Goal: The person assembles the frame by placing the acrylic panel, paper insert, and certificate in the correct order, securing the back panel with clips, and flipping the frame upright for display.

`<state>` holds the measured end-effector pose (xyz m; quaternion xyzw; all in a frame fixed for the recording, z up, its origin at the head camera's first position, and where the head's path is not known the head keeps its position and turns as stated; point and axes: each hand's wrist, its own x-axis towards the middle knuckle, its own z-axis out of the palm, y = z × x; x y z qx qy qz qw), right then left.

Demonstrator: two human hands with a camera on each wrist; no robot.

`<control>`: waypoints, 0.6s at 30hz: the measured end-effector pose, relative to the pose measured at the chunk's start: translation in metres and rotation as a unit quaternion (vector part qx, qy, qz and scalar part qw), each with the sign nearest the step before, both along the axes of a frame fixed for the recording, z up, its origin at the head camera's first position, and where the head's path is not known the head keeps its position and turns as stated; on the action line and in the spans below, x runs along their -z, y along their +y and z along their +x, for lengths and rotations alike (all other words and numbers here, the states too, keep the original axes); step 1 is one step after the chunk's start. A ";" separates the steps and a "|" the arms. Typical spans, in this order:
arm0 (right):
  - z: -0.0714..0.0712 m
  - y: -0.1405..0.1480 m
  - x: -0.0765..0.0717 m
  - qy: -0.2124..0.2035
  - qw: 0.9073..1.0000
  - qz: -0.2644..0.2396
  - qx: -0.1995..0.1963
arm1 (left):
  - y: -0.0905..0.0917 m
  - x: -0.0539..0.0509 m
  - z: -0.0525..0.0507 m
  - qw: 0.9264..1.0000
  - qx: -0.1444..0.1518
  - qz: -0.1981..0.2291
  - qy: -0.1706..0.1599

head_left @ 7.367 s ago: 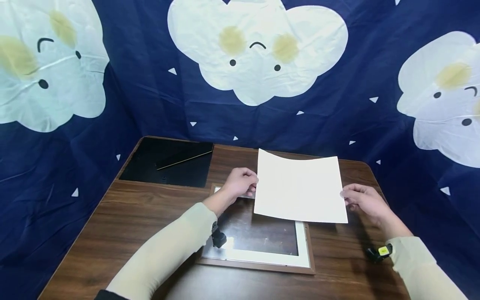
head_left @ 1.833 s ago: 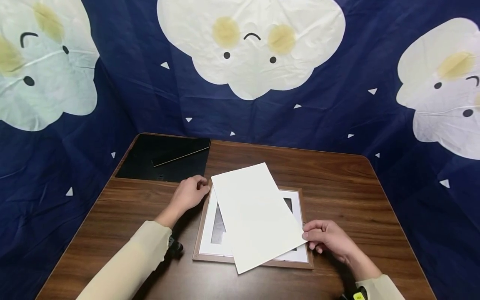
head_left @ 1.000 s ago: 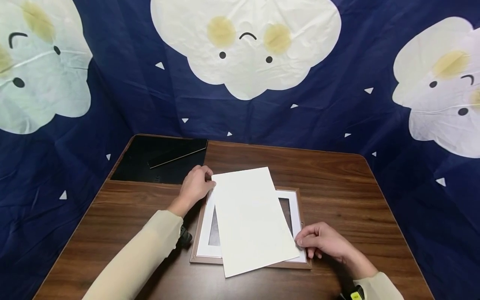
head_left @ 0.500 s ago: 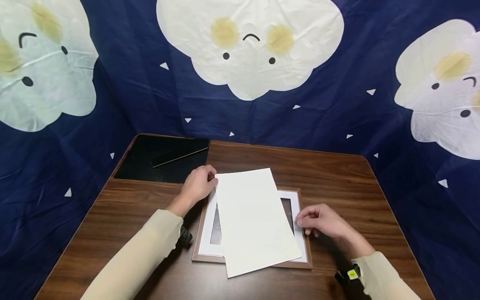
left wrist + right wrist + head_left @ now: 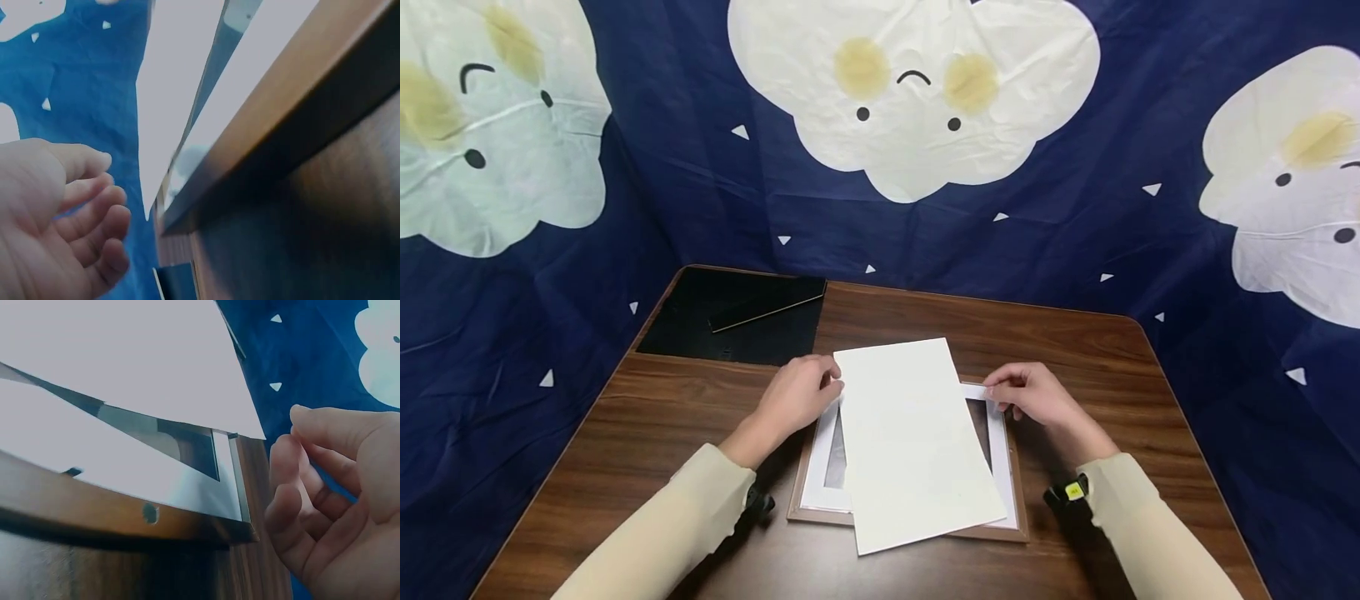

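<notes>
- Your right hand [image 5: 1033, 396] has left the near right corner of the white sheet [image 5: 917, 450] and moved up to the far right corner of the frame [image 5: 1000, 533].
- Your left hand [image 5: 797, 392] stays by the sheet's far left corner.
- Your 2 hands look empty, fingers loosely bent; you grip nothing.
- The sheet lies askew across the frame, overhanging its near and far edges, so it isn't squared up.

White sheet [image 5: 917, 450] askew over a brown frame [image 5: 822, 516]
The plain rectangular sheet slants across the frame's white inner border [image 5: 1000, 454], overhanging its near and far sides; how closely it rests there is hard to tell.
</notes>
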<state>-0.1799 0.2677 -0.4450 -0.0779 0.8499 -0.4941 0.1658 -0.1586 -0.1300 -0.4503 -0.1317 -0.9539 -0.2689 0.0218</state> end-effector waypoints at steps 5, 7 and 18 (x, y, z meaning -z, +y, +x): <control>-0.021 -0.011 0.005 0.019 1.000 0.007 0.015 | 0.004 0.001 0.015 0.999 -0.021 -0.008 -0.043; -0.029 -0.015 0.008 0.032 0.999 0.012 0.023 | 0.005 0.004 0.019 0.997 -0.031 -0.016 -0.062; -0.058 -0.039 0.022 0.034 0.998 0.026 0.054 | 0.014 0.010 0.023 0.993 -0.048 -0.040 -0.097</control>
